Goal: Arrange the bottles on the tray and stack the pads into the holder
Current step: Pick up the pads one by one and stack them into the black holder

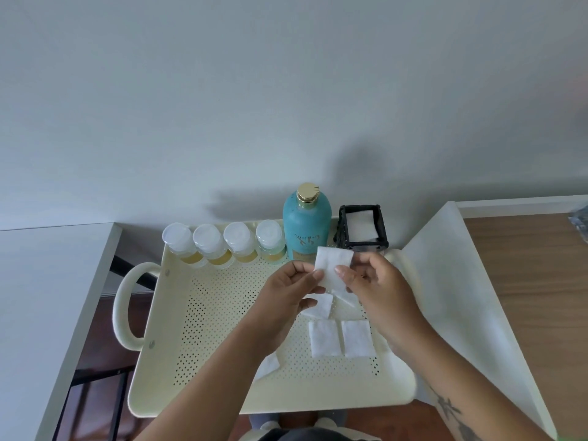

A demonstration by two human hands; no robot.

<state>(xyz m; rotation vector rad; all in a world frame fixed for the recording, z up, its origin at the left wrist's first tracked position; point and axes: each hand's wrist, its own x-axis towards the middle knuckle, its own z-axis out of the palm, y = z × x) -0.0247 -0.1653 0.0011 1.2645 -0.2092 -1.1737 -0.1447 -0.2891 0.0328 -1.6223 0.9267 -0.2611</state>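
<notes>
**Desk:** What are the containers holding on your feed?

**Operator:** I see the cream tray [152, 316] carrying four small bottles [208, 241] in a row along its far wall. They have clear caps, and there is yellowish liquid low in each. Just right of them stands the teal bottle [307, 227], upright, with a gold cap. Beside that, at the tray's far right corner, is the black holder [342, 229], a square open-topped frame. A stacked pad [361, 224] lies flat inside it. I cannot tell how many lie beneath.

**Desk:** And the hands?

**Operator:** Both are raised over the tray's right half, just in front of the holder. The left hand [286, 294] pinches the left edge of the held pad [334, 264] between thumb and fingertips. The right hand [377, 289] pinches its lower right side, thumb on top, the other fingers curled. Both are clamped on that one pad, which hangs tilted between them, above the tray floor.

**Desk:** Any others?

**Operator:** I count five loose pads [324, 338] on the tray floor. Two lie side by side right of centre. Two are partly hidden beneath the hands, and one pokes out under the left forearm.

**Desk:** Surfaces?

**Operator:** The tray floor is pierced with small dots. Its rim is smooth and rounded, with a looped handle [122, 308] at the left end. The pads are square, white and soft-looking. The holder's frame looks knobbly and dark.
</notes>
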